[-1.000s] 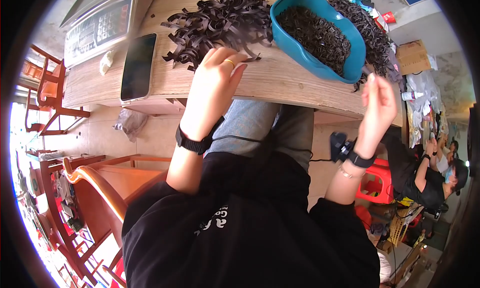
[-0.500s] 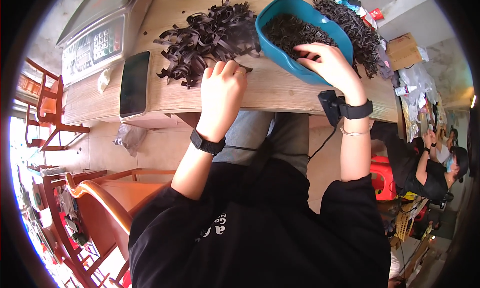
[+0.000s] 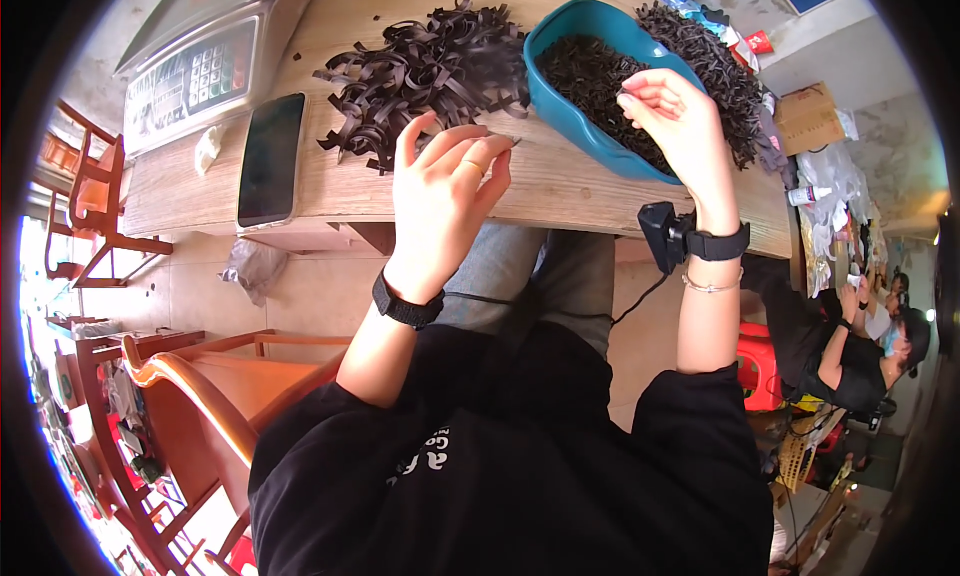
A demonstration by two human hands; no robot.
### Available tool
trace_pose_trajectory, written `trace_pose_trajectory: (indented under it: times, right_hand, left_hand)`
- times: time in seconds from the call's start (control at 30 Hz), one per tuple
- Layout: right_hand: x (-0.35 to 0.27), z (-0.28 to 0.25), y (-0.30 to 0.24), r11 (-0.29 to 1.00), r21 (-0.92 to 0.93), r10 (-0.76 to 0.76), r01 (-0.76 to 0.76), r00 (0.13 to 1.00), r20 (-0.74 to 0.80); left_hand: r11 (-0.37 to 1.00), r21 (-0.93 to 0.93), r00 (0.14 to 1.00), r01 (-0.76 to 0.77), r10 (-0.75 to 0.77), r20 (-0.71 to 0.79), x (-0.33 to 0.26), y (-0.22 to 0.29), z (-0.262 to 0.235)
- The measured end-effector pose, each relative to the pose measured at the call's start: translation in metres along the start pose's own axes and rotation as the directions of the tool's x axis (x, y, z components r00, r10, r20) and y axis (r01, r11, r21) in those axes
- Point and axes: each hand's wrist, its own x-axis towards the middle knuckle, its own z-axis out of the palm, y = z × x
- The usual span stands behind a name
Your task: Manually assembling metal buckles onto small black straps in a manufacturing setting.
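My left hand is above the table's near edge, its fingertips closed on what looks like a thin dark strip, with only a small tip showing. Just beyond it lies a loose heap of long, curled dark brown strips. My right hand hangs over a teal plastic basin, thumb and fingertips drawn together; whatever is between them is too small to make out. Inside the basin are many short dark pieces. A larger pile of similar short pieces lies right of the basin.
A scale with a keypad and a black phone occupy the table's left side, with crumpled white tissue between. A cardboard box stands beyond the right edge. Wooden chairs are at left; another person sits far right.
My left hand has turned and its fingers have spread from a tight curl, the thumb now visible. My right hand has lifted slightly from the pieces, thumb and fingertips closer together.
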Motion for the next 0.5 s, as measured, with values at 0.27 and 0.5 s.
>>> trace_pose_trajectory:
  times: [0.27, 0.5]
  right_hand:
    - [-0.06, 0.023, -0.056, 0.887, 0.456, 0.011, -0.065, 0.993, 0.118]
    - [-0.085, 0.035, -0.066, 0.609, 0.747, 0.156, -0.268, 0.963, 0.218]
  left_hand:
    - [0.969, -0.233, 0.995, -0.088, 0.075, -0.064, 0.005, 0.023, -0.022]
    - [0.935, -0.236, 0.964, -0.264, 0.254, -0.074, 0.009, 0.031, -0.036]
